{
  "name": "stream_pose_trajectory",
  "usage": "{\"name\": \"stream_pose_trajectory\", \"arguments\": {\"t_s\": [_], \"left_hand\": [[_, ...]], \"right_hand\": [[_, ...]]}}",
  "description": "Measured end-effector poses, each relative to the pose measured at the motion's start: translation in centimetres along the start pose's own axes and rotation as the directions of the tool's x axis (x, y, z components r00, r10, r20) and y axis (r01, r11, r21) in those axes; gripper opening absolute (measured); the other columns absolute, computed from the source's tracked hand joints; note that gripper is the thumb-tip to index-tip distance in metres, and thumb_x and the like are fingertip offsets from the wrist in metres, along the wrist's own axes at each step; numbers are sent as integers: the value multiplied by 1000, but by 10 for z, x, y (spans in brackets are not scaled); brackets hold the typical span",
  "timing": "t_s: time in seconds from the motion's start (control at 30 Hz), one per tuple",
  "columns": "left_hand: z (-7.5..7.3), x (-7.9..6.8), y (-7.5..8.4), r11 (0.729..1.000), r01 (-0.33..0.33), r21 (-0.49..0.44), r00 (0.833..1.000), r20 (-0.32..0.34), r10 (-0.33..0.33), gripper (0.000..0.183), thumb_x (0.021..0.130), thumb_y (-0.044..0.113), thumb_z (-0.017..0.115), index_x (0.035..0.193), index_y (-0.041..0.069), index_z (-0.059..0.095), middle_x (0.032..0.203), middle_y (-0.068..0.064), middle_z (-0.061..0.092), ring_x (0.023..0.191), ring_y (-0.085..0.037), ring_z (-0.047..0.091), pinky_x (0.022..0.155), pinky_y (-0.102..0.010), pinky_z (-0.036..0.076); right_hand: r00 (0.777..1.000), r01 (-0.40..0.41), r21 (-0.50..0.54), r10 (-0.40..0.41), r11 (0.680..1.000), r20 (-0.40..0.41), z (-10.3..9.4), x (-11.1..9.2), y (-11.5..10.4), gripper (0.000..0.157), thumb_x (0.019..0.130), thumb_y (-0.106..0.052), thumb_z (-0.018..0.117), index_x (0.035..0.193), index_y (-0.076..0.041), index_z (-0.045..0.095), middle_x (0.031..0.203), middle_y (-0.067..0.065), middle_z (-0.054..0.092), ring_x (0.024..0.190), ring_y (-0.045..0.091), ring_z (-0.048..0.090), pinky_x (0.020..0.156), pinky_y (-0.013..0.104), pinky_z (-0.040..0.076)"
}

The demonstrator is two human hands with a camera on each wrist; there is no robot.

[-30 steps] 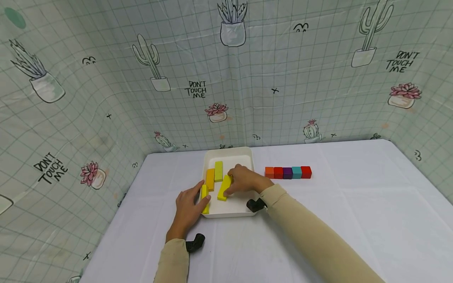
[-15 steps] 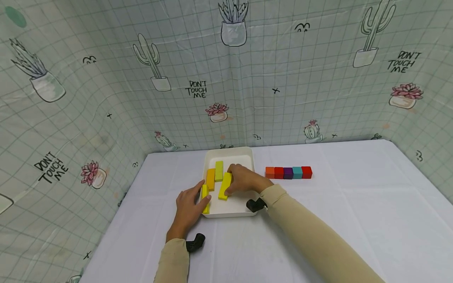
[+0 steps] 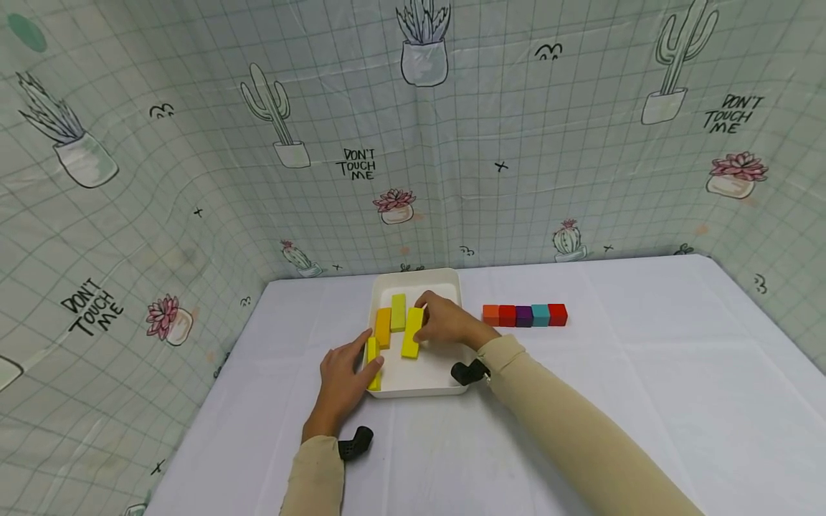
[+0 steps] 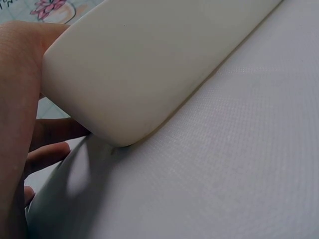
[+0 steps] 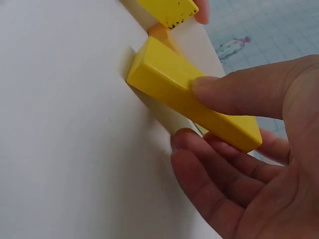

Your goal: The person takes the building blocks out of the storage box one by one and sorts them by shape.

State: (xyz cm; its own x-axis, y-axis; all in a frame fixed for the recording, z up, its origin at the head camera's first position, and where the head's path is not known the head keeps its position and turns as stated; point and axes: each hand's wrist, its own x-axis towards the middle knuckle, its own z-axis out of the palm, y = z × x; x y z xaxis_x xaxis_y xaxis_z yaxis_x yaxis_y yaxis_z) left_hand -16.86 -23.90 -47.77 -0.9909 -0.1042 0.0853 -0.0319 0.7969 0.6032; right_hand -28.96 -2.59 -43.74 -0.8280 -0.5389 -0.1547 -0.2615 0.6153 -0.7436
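Note:
A white tray stands on the table with several yellow-toned oblong blocks inside. My right hand pinches a yellow block over the tray; in the right wrist view its thumb lies on one face of the yellow block, with fingers below. My left hand holds the tray's left side, thumb at the rim beside another yellow block that leans along that wall. The left wrist view shows its fingers around the outside of the tray. An amber block and a lime-yellow block lie further back.
Right of the tray, a row of small cubes, orange, red, purple, teal and red, sits on the white tablecloth. A cactus-print cloth rises behind and at both sides.
The yellow block in my right hand has shifted slightly away from me and turned more upright in the head view. My left hand and the other blocks stay in place.

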Motion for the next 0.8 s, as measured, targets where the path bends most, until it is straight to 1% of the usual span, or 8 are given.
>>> {"name": "stream_pose_trajectory", "arguments": {"t_s": [0.1,0.2,0.33,0.47,0.53,0.8], "left_hand": [[1,0,0,1000,2,0,1000,-5,-2,62,96,41,61,153,23,45,147,-12,52,137,-35,40,119,-58,9],[1,1,0,1000,4,-2,1000,-7,-4,62,95,42,61,153,23,45,147,-11,52,137,-34,41,119,-57,9],[2,1,-1,1000,9,-8,1000,-6,-9,62,95,42,61,152,23,46,147,-11,53,136,-34,41,120,-56,9],[3,1,-1,1000,6,-7,1000,-9,-6,62,95,41,61,152,23,46,147,-11,53,136,-34,41,119,-57,9],[2,1,-1,1000,5,-5,1000,-9,-5,63,95,41,62,153,22,45,147,-11,52,137,-35,41,119,-57,9],[1,0,1,1000,17,-11,1000,-3,-17,63,95,39,62,153,22,45,147,-12,52,136,-34,40,120,-57,7]], "right_hand": [[1000,0,43,1,999,-18,-3,-1,1,58,85,-12,80,132,-2,49,100,10,62,84,23,59,79,32,54],[1000,-6,87,8,996,-22,-4,-1,2,57,86,-10,79,133,-3,49,103,11,62,83,23,61,77,30,55],[999,-25,191,30,981,-27,-6,-1,4,56,87,-7,77,136,-5,50,109,13,60,82,23,64,75,28,59],[998,-18,333,35,943,-45,-8,-2,7,56,88,-5,75,138,-6,50,111,16,56,80,25,68,71,31,61],[998,-7,385,31,923,-55,-10,-2,8,57,88,-4,74,140,-5,50,112,17,56,80,26,69,71,32,61],[990,33,522,43,852,-132,-14,-4,12,55,90,-6,70,142,-9,52,116,18,52,87,29,67,72,36,61]]}}
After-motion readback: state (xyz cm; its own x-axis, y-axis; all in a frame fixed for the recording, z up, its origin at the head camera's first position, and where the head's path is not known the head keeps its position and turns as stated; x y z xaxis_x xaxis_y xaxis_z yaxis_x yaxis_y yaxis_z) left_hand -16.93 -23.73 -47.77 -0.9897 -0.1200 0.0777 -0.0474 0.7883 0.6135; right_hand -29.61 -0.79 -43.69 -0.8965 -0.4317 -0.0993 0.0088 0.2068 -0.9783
